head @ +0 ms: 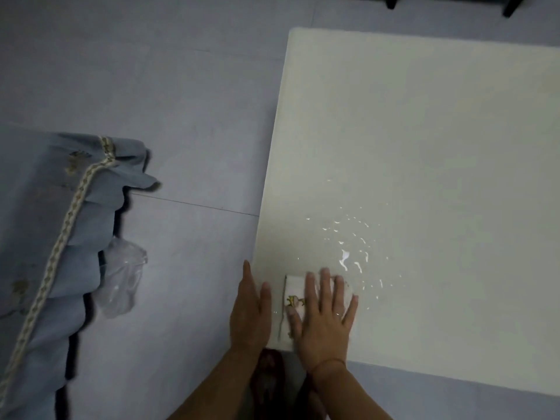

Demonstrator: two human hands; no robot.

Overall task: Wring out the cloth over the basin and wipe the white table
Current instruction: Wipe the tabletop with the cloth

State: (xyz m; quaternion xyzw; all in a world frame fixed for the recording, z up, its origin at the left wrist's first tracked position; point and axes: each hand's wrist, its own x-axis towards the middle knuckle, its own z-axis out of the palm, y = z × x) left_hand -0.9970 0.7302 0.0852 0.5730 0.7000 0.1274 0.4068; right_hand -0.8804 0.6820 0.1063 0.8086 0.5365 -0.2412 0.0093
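The white table [424,147] fills the right half of the view, with shiny water streaks and drops [351,247] near its front left part. A folded white cloth [294,291] with a small yellow print lies at the table's front left corner. My right hand [324,316] presses flat on top of the cloth, fingers spread. Flat at the table's left edge, just left of the cloth, rests my left hand [250,313], holding nothing. No basin is in view.
A blue fabric cover [51,225] with a patterned trim hangs at the left, with a clear plastic bag [121,283] beside it. Grey tiled floor [188,116] lies between. Dark furniture legs [512,4] show at the top right. My feet are below the table corner.
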